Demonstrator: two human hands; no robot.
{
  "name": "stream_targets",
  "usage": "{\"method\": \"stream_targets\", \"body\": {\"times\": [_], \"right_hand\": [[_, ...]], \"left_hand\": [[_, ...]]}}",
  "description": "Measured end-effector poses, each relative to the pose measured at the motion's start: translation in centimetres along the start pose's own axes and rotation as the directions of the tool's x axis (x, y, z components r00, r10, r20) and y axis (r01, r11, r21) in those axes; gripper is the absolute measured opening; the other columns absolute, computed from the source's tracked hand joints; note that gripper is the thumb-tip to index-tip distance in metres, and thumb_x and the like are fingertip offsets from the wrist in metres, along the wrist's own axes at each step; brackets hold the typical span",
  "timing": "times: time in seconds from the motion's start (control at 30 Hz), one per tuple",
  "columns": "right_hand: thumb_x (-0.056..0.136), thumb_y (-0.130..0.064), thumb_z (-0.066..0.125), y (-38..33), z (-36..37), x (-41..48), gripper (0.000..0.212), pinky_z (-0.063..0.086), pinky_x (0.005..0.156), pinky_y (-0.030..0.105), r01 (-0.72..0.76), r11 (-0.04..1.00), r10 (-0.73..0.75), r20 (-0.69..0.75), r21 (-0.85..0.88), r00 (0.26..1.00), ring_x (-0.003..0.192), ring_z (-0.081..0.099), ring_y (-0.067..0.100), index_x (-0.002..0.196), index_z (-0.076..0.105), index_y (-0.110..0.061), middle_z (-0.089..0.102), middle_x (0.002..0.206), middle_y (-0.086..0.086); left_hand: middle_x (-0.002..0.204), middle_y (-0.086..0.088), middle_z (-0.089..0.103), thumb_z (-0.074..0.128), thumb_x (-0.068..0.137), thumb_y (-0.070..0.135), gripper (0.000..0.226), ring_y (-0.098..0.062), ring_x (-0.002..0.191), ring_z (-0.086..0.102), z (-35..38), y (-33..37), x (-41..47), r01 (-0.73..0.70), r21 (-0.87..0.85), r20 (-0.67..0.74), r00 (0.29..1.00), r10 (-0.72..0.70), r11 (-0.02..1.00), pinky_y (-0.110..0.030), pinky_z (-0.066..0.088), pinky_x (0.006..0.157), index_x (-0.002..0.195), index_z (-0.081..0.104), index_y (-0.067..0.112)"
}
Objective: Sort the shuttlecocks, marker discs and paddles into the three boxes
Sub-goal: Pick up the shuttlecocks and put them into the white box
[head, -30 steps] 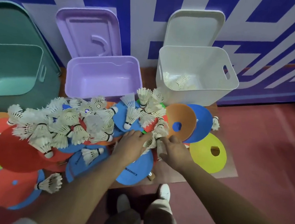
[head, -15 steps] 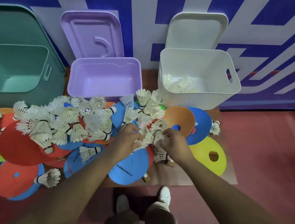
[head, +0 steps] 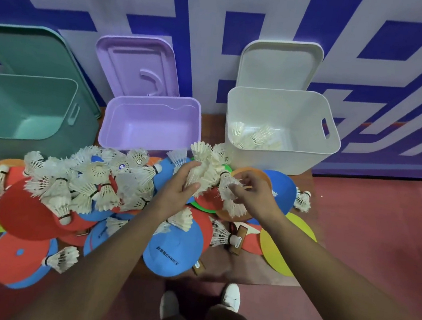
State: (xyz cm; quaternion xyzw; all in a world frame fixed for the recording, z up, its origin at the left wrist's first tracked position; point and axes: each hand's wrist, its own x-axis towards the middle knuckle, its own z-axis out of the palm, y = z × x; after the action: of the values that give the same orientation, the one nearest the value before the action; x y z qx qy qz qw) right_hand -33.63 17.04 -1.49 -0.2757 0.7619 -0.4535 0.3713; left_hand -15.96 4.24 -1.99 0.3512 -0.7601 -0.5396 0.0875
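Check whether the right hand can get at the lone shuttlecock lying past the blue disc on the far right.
Probably yes. The lone shuttlecock lies in the open at the edge of the blue disc, nothing on it, just beyond the right hand. But that hand holds shuttlecocks.

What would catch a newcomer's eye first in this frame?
A heap of white shuttlecocks sprawls over bright discs and paddles in the foreground. At centre, the left hand and right hand each grip a bunch of them. Behind stand a green box, a purple box and a white box; only the white one holds shuttlecocks.
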Motion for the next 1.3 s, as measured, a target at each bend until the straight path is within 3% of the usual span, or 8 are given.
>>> {"method": "stream_targets", "body": {"times": [0.2, 0.43, 0.63, 0.77, 0.87, 0.97, 1.13, 1.3], "right_hand": [[0.089, -0.017, 0.066, 1.2, -1.3, 0.5, 0.007, 0.059, 0.066, 0.035, -0.038, 0.999, 0.043, -0.126, 0.035, 0.991, 0.084, 0.062, 0.025, 0.094, 0.06, -0.017, 0.056, 0.096, 0.002], [0.089, -0.02, 0.067, -1.3, -2.2, 0.7, 0.009, 0.059, 0.073, 0.036, 0.028, 0.962, -0.007, -0.08, 0.27, 0.997, 0.081, 0.063, 0.021, 0.096, 0.064, -0.015, 0.06, 0.099, 0.012], [0.089, -0.025, 0.066, -3.9, -0.4, 0.8, 0.013, 0.05, 0.066, 0.033, -0.072, 0.943, 0.025, 0.149, 0.324, 0.989, 0.071, 0.057, 0.02, 0.087, 0.066, -0.012, 0.061, 0.076, 0.003], [0.099, -0.015, 0.049, -4.8, 1.2, 0.3, 0.02, 0.043, 0.058, 0.016, 0.073, 0.996, -0.07, 0.066, -0.045, 0.995, 0.064, 0.054, 0.015, 0.095, 0.065, -0.005, 0.061, 0.075, 0.003], [0.102, -0.017, 0.041, -4.5, 2.4, -0.2, 0.029, 0.036, 0.077, 0.022, 0.25, 0.913, -0.234, 0.089, -0.321, 0.968, 0.091, 0.054, 0.02, 0.118, 0.063, -0.006, 0.057, 0.101, 0.012], [0.104, -0.033, 0.037, -4.3, 2.3, -0.4, 0.044, 0.027, 0.084, 0.013, 0.174, 0.932, -0.168, 0.047, -0.318, 0.985, 0.107, 0.047, 0.01, 0.145, 0.043, -0.017, 0.045, 0.126, 0.001], [0.093, -0.044, 0.055, -0.2, 0.5, 0.2, 0.034, 0.033, 0.068, 0.026, 0.171, 0.739, -0.179, 0.055, -0.652, 0.982, 0.093, 0.059, 0.023, 0.103, 0.062, -0.012, 0.055, 0.098, 0.0], [0.087, -0.052, 0.059, 4.0, 2.3, -0.3, 0.046, 0.046, 0.081, 0.038, 0.1, 0.559, 0.032, 0.142, -0.823, 0.989, 0.104, 0.051, 0.031, 0.103, 0.059, -0.01, 0.05, 0.106, 0.011]], "left_hand": [[0.14, -0.006, 0.046, 0.068, 0.09, 0.019, 0.074, -0.016, 0.129, 0.046, 0.7, 0.1, 1.6, 0.164, -0.116, -0.153, 0.972, -0.181, 0.98, -0.018, 0.035, 0.093, 0.15, 0.025, 0.022], [0.131, 0.009, 0.047, 0.073, 0.084, 0.02, 0.06, -0.011, 0.126, 0.045, -0.7, -0.4, 1.9, -0.034, 0.219, -0.122, 0.991, 0.062, 0.975, -0.024, 0.034, 0.099, 0.138, 0.047, 0.024], [0.131, 0.006, 0.052, 0.077, 0.08, 0.018, 0.062, -0.007, 0.123, 0.047, -1.6, 0.1, 1.7, 0.014, -0.087, -0.02, 1.0, -0.015, 0.996, -0.028, 0.038, 0.106, 0.133, 0.048, 0.034], [0.131, 0.002, 0.056, 0.078, 0.079, 0.011, 0.064, -0.007, 0.125, 0.051, -1.4, -0.1, 1.1, 0.028, -0.211, 0.087, 0.996, -0.01, 0.977, -0.018, 0.041, 0.104, 0.133, 0.048, 0.03], [0.127, -0.002, 0.059, 0.075, 0.08, 0.004, 0.064, -0.01, 0.119, 0.058, -0.8, -0.1, 0.6, 0.037, -0.269, 0.093, 0.996, -0.013, 0.962, -0.023, 0.047, 0.099, 0.135, 0.047, 0.019], [0.123, 0.001, 0.062, 0.074, 0.081, 0.003, 0.06, -0.004, 0.11, 0.062, -0.6, -0.2, 0.2, 0.055, -0.307, 0.07, 0.997, -0.035, 0.95, -0.021, 0.05, 0.093, 0.132, 0.049, 0.021], [0.126, 0.001, 0.061, 0.077, 0.08, 0.009, 0.059, -0.006, 0.113, 0.061, -1.3, -1.9, -0.2, 0.093, -0.328, -0.018, 0.994, -0.105, 0.94, -0.028, 0.049, 0.099, 0.13, 0.049, 0.024], [0.13, -0.006, 0.059, 0.077, 0.08, 0.011, 0.062, -0.017, 0.118, 0.059, -1.6, -3.1, -0.9, 0.122, -0.338, -0.059, 0.987, -0.151, 0.933, -0.034, 0.05, 0.099, 0.134, 0.049, 0.019]]}}
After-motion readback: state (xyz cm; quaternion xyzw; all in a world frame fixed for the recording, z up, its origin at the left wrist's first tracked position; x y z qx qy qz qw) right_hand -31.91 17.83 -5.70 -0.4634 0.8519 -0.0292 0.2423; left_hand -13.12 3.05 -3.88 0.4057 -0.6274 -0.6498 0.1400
